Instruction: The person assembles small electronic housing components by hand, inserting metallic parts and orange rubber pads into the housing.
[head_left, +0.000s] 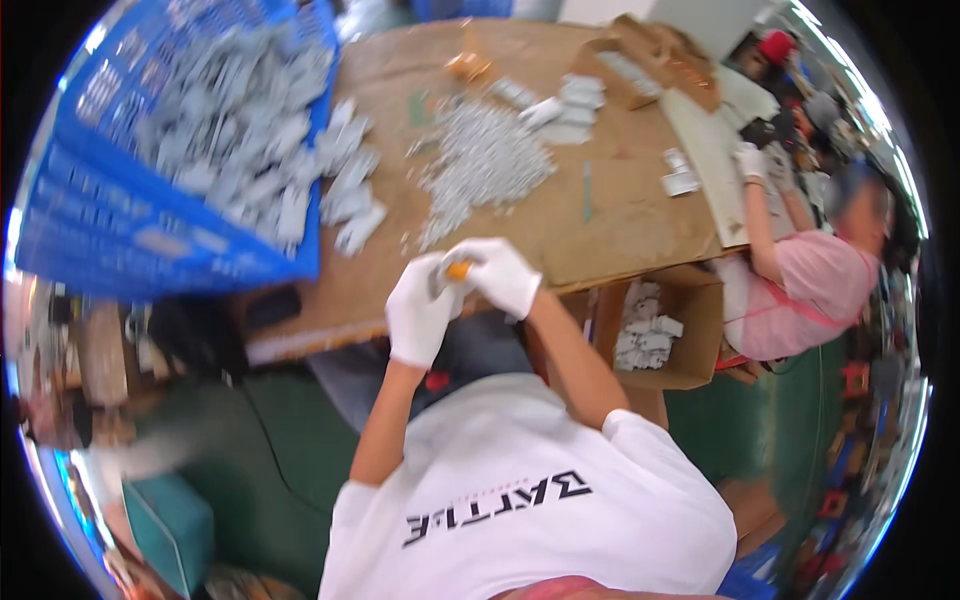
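Note:
In white gloves, both hands meet just over the table's near edge. My left hand (416, 312) is closed with its fingers bent around a small grey piece (436, 284), mostly hidden by the glove. My right hand (505, 277) is closed on a small orange-yellow object (459, 270) whose kind I cannot make out. Just beyond the hands, a heap of small silvery parts (485, 155) spreads over the brown table top (625, 225). Flat grey pieces (350, 185) spill beside it, at the mouth of a blue crate (150, 235) filled with similar pieces.
Stacked pale pieces (578, 105) and a thin green stick (587, 190) lie beyond the heap. To the right, an open cardboard box (700, 310) holds white pieces. A co-worker in pink (815, 285) works at the table's right end. A dark cable (265, 430) runs down at left.

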